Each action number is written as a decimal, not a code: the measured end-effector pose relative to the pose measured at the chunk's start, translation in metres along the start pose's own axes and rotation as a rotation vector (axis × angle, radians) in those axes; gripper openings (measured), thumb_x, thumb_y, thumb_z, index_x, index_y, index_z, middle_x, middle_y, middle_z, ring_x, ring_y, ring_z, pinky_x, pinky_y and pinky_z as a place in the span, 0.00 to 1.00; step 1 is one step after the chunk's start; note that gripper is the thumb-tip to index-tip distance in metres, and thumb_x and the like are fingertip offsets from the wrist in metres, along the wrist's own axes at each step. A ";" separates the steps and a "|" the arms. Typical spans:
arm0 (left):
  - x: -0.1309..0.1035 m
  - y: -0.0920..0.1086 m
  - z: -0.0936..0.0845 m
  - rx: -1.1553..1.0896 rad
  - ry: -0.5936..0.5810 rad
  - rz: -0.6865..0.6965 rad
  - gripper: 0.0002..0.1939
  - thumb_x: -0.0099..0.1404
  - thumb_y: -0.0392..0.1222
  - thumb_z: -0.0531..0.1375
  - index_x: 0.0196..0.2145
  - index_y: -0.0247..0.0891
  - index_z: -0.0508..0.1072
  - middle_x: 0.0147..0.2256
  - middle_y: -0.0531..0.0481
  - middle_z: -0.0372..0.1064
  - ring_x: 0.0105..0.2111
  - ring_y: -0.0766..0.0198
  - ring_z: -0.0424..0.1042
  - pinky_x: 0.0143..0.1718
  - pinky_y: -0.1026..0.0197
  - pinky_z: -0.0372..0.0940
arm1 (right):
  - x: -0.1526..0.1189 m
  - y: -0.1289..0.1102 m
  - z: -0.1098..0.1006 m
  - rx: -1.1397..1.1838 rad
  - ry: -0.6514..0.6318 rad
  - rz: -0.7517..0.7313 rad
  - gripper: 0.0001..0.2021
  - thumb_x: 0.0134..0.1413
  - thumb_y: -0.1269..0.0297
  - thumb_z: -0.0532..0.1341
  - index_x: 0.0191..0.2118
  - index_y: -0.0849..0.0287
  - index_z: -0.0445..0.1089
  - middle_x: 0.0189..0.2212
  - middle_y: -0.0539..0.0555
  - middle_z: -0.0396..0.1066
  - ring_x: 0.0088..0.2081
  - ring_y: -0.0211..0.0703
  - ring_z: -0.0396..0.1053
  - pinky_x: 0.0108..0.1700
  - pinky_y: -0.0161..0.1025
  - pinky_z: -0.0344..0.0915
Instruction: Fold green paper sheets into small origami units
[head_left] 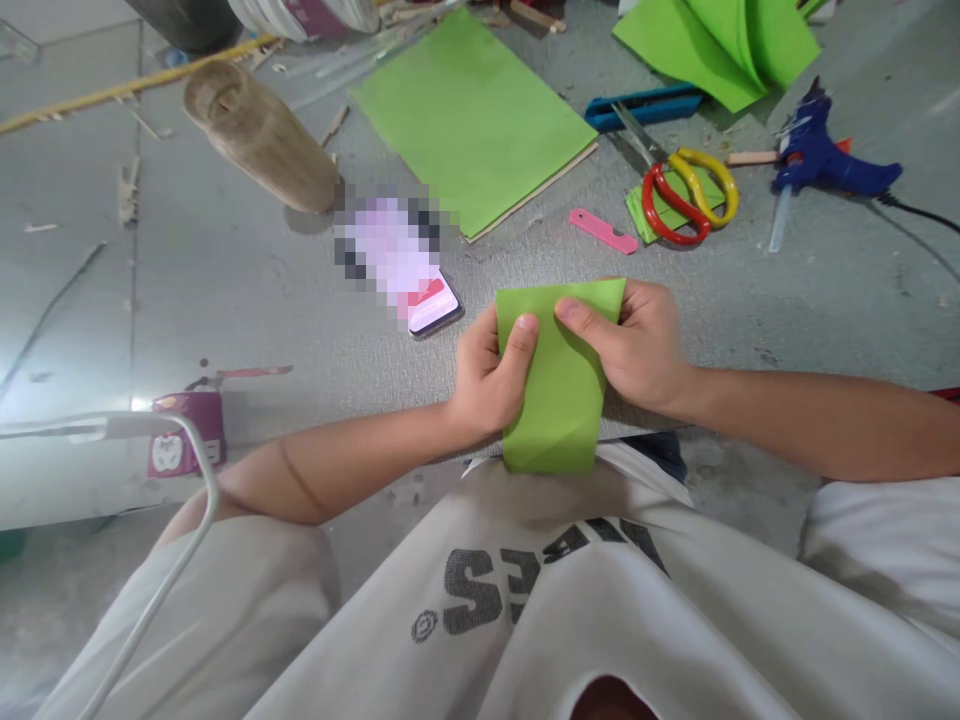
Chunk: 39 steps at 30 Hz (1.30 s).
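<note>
Between my two hands is a green sheet of paper (559, 400), held near its upper edge and hanging down toward my shirt. My left hand (491, 370) pinches its left side, thumb on the front and fingers behind. On the right side, my right hand (645, 345) grips it the same way, its thumb close to the top edge. Both hands' fingers are partly hidden by the sheet. Beyond them lie a pink folding cutter (602, 231) and scissors with red and yellow handles (679, 195), resting on small green pieces (637, 215).
A lit phone (435, 305) and a wooden cylinder (262, 140) lie to the left. Farther back are a large green sheet (476, 120), a blue cutter (645, 105) and more green sheets (720, 45). A blue glue gun (821, 150) with a cord is at right. A purple box (187, 432) sits at left.
</note>
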<state>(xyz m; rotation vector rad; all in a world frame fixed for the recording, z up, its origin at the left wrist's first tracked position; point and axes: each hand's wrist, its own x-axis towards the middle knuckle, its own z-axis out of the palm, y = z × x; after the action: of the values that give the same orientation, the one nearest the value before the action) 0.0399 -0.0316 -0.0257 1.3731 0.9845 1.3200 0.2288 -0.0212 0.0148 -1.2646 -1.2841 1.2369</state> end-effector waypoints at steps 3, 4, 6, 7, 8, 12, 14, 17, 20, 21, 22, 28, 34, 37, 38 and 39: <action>-0.002 -0.003 0.000 -0.018 -0.005 0.015 0.33 0.87 0.78 0.67 0.49 0.43 0.83 0.39 0.49 0.85 0.34 0.60 0.82 0.33 0.60 0.76 | 0.000 -0.001 0.001 0.007 0.015 0.010 0.30 0.60 0.35 0.85 0.27 0.52 0.74 0.27 0.50 0.74 0.29 0.41 0.69 0.29 0.40 0.72; -0.003 -0.004 0.000 -0.029 -0.008 0.021 0.32 0.87 0.77 0.67 0.49 0.43 0.83 0.39 0.49 0.85 0.35 0.60 0.82 0.33 0.60 0.76 | 0.000 -0.001 0.001 0.008 0.017 0.015 0.30 0.60 0.35 0.85 0.27 0.51 0.74 0.27 0.50 0.75 0.29 0.41 0.69 0.29 0.40 0.72; -0.004 -0.005 0.000 -0.051 -0.015 0.032 0.30 0.88 0.75 0.67 0.49 0.43 0.83 0.39 0.49 0.84 0.35 0.60 0.82 0.34 0.61 0.77 | 0.000 -0.001 0.001 0.005 0.015 0.021 0.31 0.60 0.34 0.85 0.26 0.51 0.74 0.27 0.50 0.75 0.29 0.41 0.69 0.28 0.40 0.72; -0.004 -0.006 0.000 -0.059 -0.018 0.036 0.29 0.88 0.74 0.67 0.50 0.43 0.83 0.39 0.49 0.84 0.35 0.60 0.82 0.34 0.61 0.77 | 0.000 -0.001 0.001 0.004 0.015 0.022 0.32 0.60 0.33 0.85 0.26 0.51 0.74 0.27 0.50 0.75 0.29 0.41 0.69 0.28 0.40 0.72; -0.004 -0.006 0.000 -0.064 -0.021 0.038 0.29 0.88 0.74 0.67 0.50 0.43 0.82 0.39 0.49 0.84 0.35 0.60 0.82 0.34 0.61 0.77 | 0.000 -0.001 0.001 0.002 0.014 0.024 0.32 0.60 0.33 0.85 0.26 0.51 0.73 0.27 0.50 0.75 0.29 0.41 0.70 0.29 0.40 0.72; -0.005 -0.009 -0.001 -0.072 -0.033 0.041 0.29 0.88 0.75 0.66 0.53 0.44 0.82 0.41 0.49 0.84 0.37 0.59 0.82 0.37 0.59 0.78 | -0.001 0.000 0.001 0.005 0.018 0.030 0.31 0.61 0.34 0.84 0.27 0.51 0.74 0.27 0.51 0.76 0.29 0.41 0.69 0.29 0.40 0.73; -0.006 -0.010 -0.001 -0.078 -0.037 0.048 0.29 0.88 0.75 0.66 0.54 0.45 0.82 0.43 0.48 0.84 0.38 0.59 0.82 0.38 0.59 0.79 | -0.001 -0.001 0.001 0.007 0.020 0.034 0.30 0.61 0.35 0.84 0.27 0.52 0.74 0.28 0.51 0.76 0.29 0.41 0.69 0.29 0.40 0.73; -0.006 -0.011 0.000 -0.084 -0.043 0.047 0.29 0.88 0.75 0.66 0.54 0.45 0.81 0.43 0.49 0.84 0.39 0.59 0.82 0.39 0.59 0.78 | -0.001 -0.002 0.001 0.012 0.025 0.036 0.29 0.60 0.36 0.85 0.27 0.52 0.75 0.27 0.50 0.75 0.29 0.40 0.69 0.30 0.41 0.73; -0.006 -0.009 0.001 -0.068 -0.034 0.051 0.29 0.89 0.76 0.65 0.53 0.45 0.81 0.42 0.49 0.83 0.38 0.60 0.81 0.39 0.59 0.77 | -0.001 -0.003 0.001 0.014 0.021 0.034 0.30 0.60 0.34 0.85 0.28 0.51 0.75 0.28 0.50 0.76 0.29 0.41 0.70 0.30 0.41 0.74; -0.006 -0.007 0.001 -0.053 -0.025 0.056 0.29 0.89 0.75 0.65 0.52 0.45 0.81 0.41 0.50 0.83 0.37 0.60 0.81 0.38 0.59 0.77 | -0.001 -0.002 0.001 0.016 0.018 0.033 0.31 0.60 0.33 0.85 0.28 0.51 0.75 0.28 0.50 0.76 0.30 0.42 0.70 0.31 0.42 0.74; -0.005 -0.006 0.001 -0.033 -0.016 0.061 0.29 0.89 0.75 0.65 0.50 0.45 0.81 0.40 0.50 0.83 0.37 0.61 0.80 0.37 0.59 0.76 | -0.001 -0.002 0.001 0.016 0.015 0.031 0.31 0.60 0.33 0.85 0.29 0.51 0.75 0.28 0.50 0.75 0.30 0.42 0.70 0.31 0.42 0.73; -0.002 0.002 -0.002 0.094 0.021 0.055 0.35 0.88 0.80 0.63 0.42 0.44 0.81 0.32 0.52 0.78 0.30 0.62 0.73 0.30 0.59 0.69 | -0.001 0.002 0.000 0.008 0.021 0.005 0.37 0.61 0.26 0.84 0.29 0.50 0.69 0.27 0.49 0.69 0.31 0.43 0.67 0.31 0.43 0.70; 0.000 0.002 -0.005 0.092 0.056 0.066 0.36 0.87 0.80 0.64 0.39 0.44 0.80 0.29 0.53 0.74 0.28 0.62 0.69 0.27 0.58 0.64 | 0.003 0.001 -0.004 0.023 0.043 -0.038 0.37 0.63 0.20 0.80 0.30 0.49 0.71 0.26 0.49 0.67 0.29 0.42 0.64 0.30 0.44 0.67; 0.003 0.002 -0.007 0.074 0.053 0.059 0.36 0.86 0.81 0.66 0.38 0.44 0.80 0.30 0.52 0.76 0.28 0.63 0.71 0.27 0.59 0.65 | 0.003 -0.001 -0.005 0.055 0.046 -0.082 0.36 0.62 0.22 0.82 0.30 0.49 0.73 0.25 0.48 0.67 0.28 0.41 0.63 0.30 0.44 0.67; 0.004 0.001 -0.007 0.063 0.056 0.062 0.36 0.85 0.80 0.67 0.38 0.44 0.80 0.30 0.52 0.76 0.28 0.62 0.72 0.27 0.59 0.66 | 0.003 -0.002 -0.005 0.051 0.045 -0.090 0.36 0.61 0.22 0.82 0.29 0.49 0.73 0.25 0.48 0.66 0.28 0.41 0.62 0.30 0.44 0.67; 0.005 0.001 -0.008 0.052 0.062 0.068 0.35 0.85 0.80 0.68 0.39 0.44 0.80 0.31 0.52 0.77 0.29 0.62 0.73 0.27 0.58 0.68 | 0.003 -0.001 -0.004 0.036 0.043 -0.092 0.36 0.62 0.22 0.82 0.29 0.49 0.73 0.25 0.48 0.66 0.28 0.41 0.62 0.30 0.44 0.67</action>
<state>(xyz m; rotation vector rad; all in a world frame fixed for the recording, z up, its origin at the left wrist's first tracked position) 0.0326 -0.0264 -0.0244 1.4231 1.0276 1.4043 0.2330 -0.0181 0.0165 -1.1875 -1.2697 1.1572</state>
